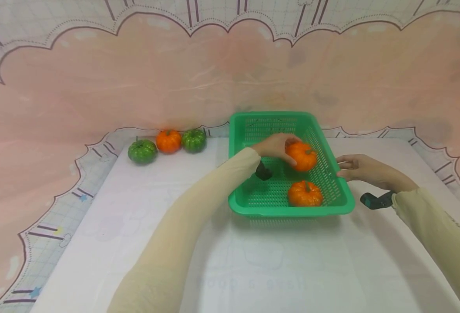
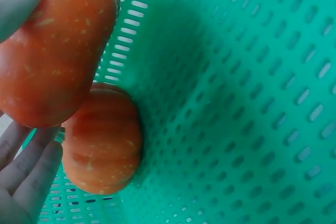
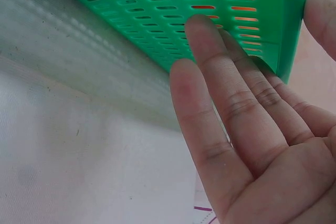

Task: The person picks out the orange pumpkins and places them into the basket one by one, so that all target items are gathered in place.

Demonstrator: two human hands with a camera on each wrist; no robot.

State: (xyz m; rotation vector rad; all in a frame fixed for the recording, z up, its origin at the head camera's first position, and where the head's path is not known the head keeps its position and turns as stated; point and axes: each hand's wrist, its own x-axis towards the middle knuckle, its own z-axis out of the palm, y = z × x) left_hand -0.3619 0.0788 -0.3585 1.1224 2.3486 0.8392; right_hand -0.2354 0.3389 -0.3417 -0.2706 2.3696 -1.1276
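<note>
My left hand (image 1: 277,145) grips a small orange pumpkin (image 1: 302,157) over the right half of a green plastic basket (image 1: 292,211). In the left wrist view, the thumb lies on one side of the held pumpkin (image 2: 58,51) and the fingers on the other. A second orange pumpkin (image 1: 305,194) rests on the basket floor nearer the front. My right hand (image 1: 364,170) is at the basket's right side. Its fingers (image 3: 241,103) extend nearly straight along the outside of the slotted wall, with the thumb (image 3: 320,17) beside the rim.
At the back left of the white table (image 1: 143,226) sit a green pumpkin (image 1: 142,151), an orange pumpkin (image 1: 169,141) and another green pumpkin (image 1: 193,141). A peach patterned cloth (image 1: 167,82) hangs behind the table.
</note>
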